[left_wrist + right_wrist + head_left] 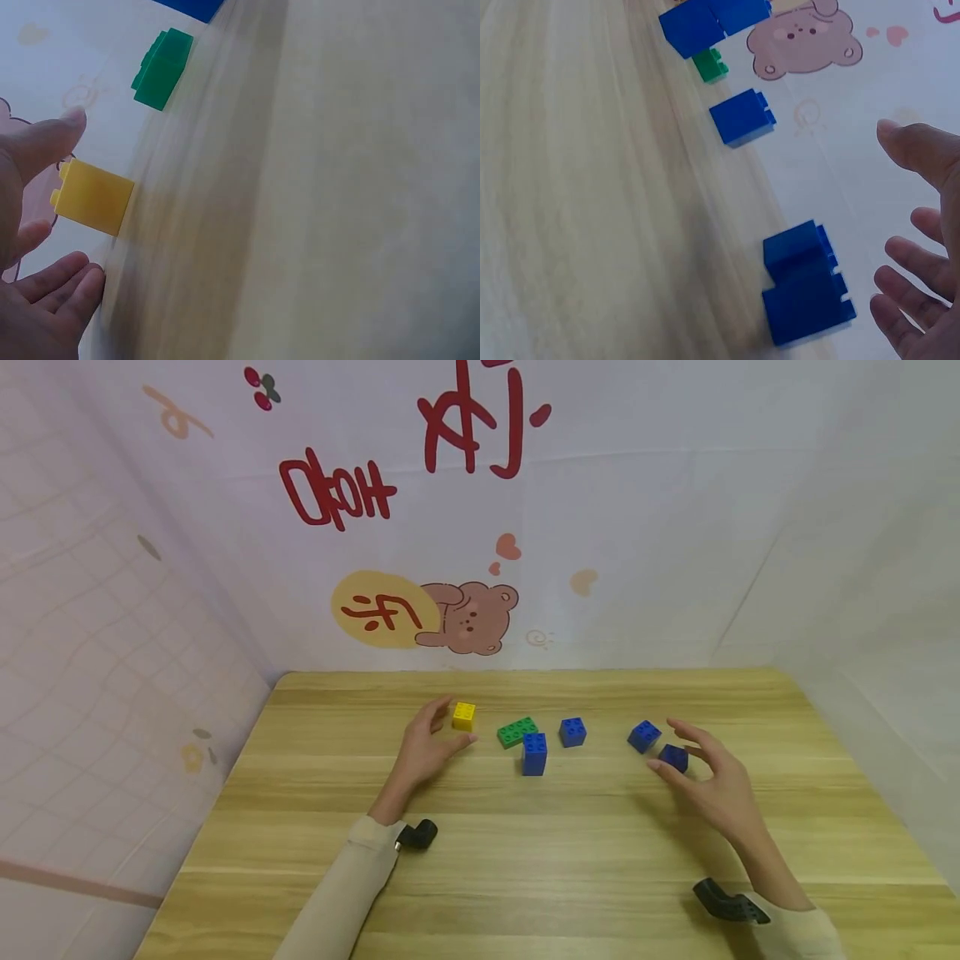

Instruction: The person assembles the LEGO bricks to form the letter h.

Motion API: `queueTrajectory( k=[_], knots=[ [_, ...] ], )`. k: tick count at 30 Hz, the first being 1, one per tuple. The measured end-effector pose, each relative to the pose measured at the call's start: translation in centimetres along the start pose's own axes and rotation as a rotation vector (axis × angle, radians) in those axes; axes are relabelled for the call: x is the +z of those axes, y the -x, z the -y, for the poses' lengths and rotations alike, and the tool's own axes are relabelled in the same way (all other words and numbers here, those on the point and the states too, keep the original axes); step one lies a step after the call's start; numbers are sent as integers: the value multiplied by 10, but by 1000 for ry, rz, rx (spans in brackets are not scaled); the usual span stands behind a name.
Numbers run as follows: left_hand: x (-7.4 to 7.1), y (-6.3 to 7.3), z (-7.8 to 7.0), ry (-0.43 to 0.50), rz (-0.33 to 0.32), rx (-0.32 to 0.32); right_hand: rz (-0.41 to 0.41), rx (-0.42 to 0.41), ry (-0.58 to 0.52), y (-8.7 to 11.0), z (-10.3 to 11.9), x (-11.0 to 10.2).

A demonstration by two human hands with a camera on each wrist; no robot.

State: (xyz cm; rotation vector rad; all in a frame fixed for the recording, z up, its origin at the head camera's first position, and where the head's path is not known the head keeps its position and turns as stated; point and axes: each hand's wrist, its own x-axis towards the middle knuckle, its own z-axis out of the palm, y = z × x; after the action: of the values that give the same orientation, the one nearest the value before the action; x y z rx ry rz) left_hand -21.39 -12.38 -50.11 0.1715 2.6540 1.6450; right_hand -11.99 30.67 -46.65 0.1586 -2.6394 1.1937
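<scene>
My left hand [426, 750] is spread, yellow four-stud brick [463, 717] at two o'clock. Likewise my right hand [720, 785], blue brick [674, 758] at ten.

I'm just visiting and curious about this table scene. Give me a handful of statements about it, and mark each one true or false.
1. The yellow block sits near the left hand. True.
2. The green brick is stacked on the yellow block. False: it lies on the table, apart from the yellow block.
3. In the head view, the tallest blue piece stands in front of the green brick. True.
4. The right hand is clenched in a fist. False: it is spread, near two blue blocks.
5. A cartoon bear is pictured on the backdrop behind the table. True.
</scene>
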Motion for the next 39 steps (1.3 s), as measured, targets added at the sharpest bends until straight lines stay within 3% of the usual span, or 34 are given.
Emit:
queueTrajectory(
  k=[12,18,29,39],
  knots=[
    [-2,-11,1,42,58,-46,39,165,-21,1,-24,-5],
    [0,-18,7,82,77,11,55,189,-45,2,-40,-2],
    [-3,-22,8,116,92,70,25,149,-62,2,-53,6],
    [-4,-22,11,192,79,81,17,243,-15,4,-52,6]
  ],
)
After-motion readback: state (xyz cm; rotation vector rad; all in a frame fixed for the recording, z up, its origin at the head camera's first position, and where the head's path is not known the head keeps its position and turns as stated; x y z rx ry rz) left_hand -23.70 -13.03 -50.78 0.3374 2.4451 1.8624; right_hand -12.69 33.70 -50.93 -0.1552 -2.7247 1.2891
